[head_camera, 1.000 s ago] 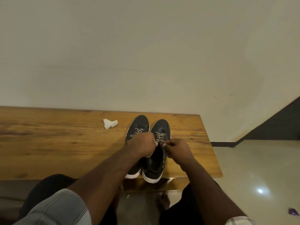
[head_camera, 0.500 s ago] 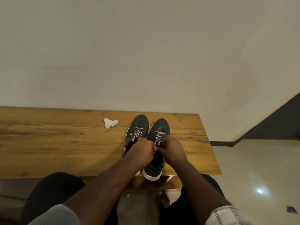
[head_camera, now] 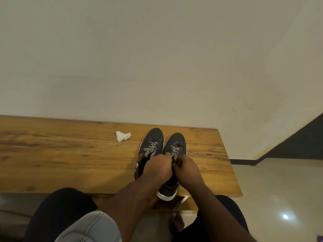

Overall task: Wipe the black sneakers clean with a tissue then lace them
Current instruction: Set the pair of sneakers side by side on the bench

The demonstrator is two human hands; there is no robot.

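Wiping is looking done: the crumpled white tissue (head_camera: 122, 136) is lying discarded on the wooden table (head_camera: 70, 154), well apart from the hands, and the two black sneakers (head_camera: 174, 142) are sitting side by side near the table's right end, both showing black-and-white patterned laces (head_camera: 150, 151) crossing the lower eyelets. Left hand (head_camera: 157, 169) and right hand (head_camera: 187, 169) are curling together over the right sneaker's upper eyelets, fingers apparently pinching lace, so lacing is finishing up. Uppers are looking smooth and slightly glossy, soles white, table grain matte.
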